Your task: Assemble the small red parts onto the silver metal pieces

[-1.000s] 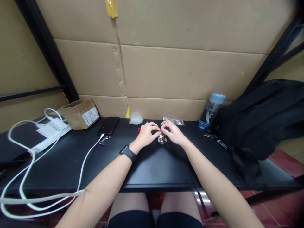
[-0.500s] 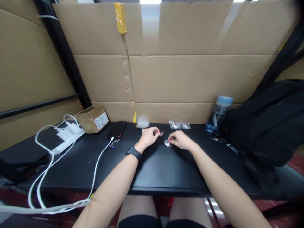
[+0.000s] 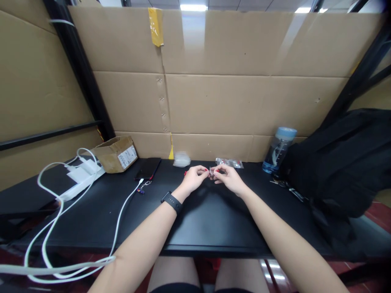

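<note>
Both of my hands meet above the far middle of the black table (image 3: 195, 219). My left hand (image 3: 195, 178), with a black watch on its wrist, and my right hand (image 3: 227, 178) pinch a small silvery metal piece (image 3: 211, 172) between their fingertips. Both hands are closed on it, and it is too small to name. A tiny red item (image 3: 185, 173) lies on the table just left of my left hand. A small clear bag of little parts (image 3: 229, 162) lies just behind my right hand.
A blue-capped water bottle (image 3: 279, 149) and a black backpack (image 3: 342, 162) stand at the right. A black phone (image 3: 148, 168), a cardboard box (image 3: 115, 153), a white charger (image 3: 81, 173) with looping cable (image 3: 61, 228) and a crumpled clear bag (image 3: 182, 159) lie left. Cardboard walls enclose the table.
Half a second ago my hands were apart, the right one on a silver disc on the table. Now they have come together and hold the small metal piece up between the fingertips.
</note>
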A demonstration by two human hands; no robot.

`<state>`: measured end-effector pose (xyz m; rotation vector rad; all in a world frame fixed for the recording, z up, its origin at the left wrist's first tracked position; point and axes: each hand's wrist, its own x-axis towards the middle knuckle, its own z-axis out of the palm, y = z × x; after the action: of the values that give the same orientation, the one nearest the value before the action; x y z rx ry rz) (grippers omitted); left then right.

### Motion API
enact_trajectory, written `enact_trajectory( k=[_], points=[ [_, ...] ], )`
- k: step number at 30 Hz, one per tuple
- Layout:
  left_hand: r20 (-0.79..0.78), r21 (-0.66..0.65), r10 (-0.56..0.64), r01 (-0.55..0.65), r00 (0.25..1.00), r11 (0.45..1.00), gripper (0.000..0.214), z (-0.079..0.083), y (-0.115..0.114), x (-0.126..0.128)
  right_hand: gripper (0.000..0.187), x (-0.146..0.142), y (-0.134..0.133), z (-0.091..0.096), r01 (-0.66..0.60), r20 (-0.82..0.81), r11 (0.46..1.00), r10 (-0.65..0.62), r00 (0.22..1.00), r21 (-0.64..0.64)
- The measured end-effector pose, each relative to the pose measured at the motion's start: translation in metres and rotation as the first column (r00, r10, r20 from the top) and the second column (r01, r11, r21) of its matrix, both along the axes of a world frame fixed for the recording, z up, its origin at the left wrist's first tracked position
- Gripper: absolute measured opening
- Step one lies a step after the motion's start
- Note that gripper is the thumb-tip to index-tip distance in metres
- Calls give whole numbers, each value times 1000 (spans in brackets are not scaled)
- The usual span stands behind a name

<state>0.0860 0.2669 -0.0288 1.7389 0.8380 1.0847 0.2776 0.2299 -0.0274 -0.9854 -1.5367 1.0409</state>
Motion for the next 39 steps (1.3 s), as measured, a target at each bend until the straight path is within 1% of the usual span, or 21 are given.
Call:
enact_trajectory(
  k=[3,7,10,12,17,21,23,27,29,34,37,39],
  points=[
    [-117,98,59,-48,991,994,13,1,0,-2,40,-2,-2,0,-29,-70,998,25,997,-59],
    [-274,242,164,-97,948,965,14,2,-1,-6,42,-3,-1,0,-40,-107,996,30,994,-84],
    [-336,323,252,-140,908,936,12,2,-1,-7,41,-2,1,-2,-41,-94,995,32,995,-94],
    [-342,355,275,-148,899,923,11,1,0,-8,39,-1,1,-2,-42,-92,994,33,995,-100],
    [-335,375,227,-92,914,922,9,-2,0,-8,42,1,-2,2,-80,-85,987,69,994,-136],
    [-340,386,230,-88,912,918,8,-2,-1,-8,34,2,-2,4,-100,-52,982,93,994,-158],
    [-339,389,236,-93,911,916,8,-1,0,-8,40,4,-3,4,-108,-42,983,103,994,-147],
    [-348,391,255,-107,902,914,7,-1,2,-9,64,5,-5,4,-155,25,987,156,987,-54],
    [-350,390,248,-100,903,915,7,-1,3,-10,67,5,-5,4,-134,52,990,136,989,-38],
    [-359,393,195,-42,913,919,8,-2,3,-9,67,7,-2,2,-59,89,996,65,994,-72],
    [-363,395,205,-49,909,917,8,-2,1,-8,68,11,1,0,-43,157,999,47,987,-29],
    [-366,396,220,-62,904,916,7,-2,-1,-8,70,13,2,-1,-40,166,999,43,985,-22]
  ],
)
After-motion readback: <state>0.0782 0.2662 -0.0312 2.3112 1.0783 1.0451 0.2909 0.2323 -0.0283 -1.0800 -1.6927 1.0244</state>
